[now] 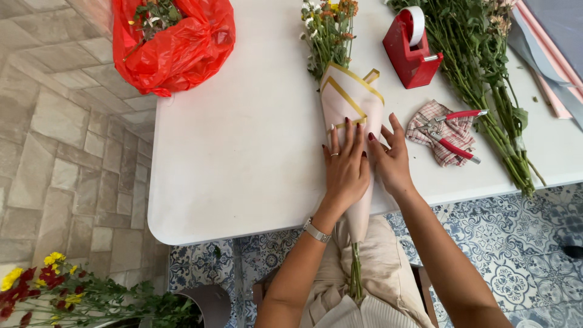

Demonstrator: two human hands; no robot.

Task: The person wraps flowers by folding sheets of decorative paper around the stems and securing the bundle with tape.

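A bouquet [328,30] of small flowers lies on the white table [243,140], wrapped in a cone of pale pink paper [352,100] with gold stripes. Its green stems stick out past the table's near edge over my lap. My left hand [345,167] presses flat on the lower part of the wrap, fingers spread. My right hand [392,158] rests against the wrap's right side, fingers apart, touching the paper's edge. Neither hand closes around anything.
A red tape dispenser [412,45] stands right of the bouquet. Red-handled pruners [452,130] lie on a checked cloth [440,143]. Loose long-stemmed flowers [486,79] lie at the right, paper sheets [549,54] beyond. A red plastic bag [173,42] sits at the table's far left corner. A flower bucket [206,304] stands on the floor.
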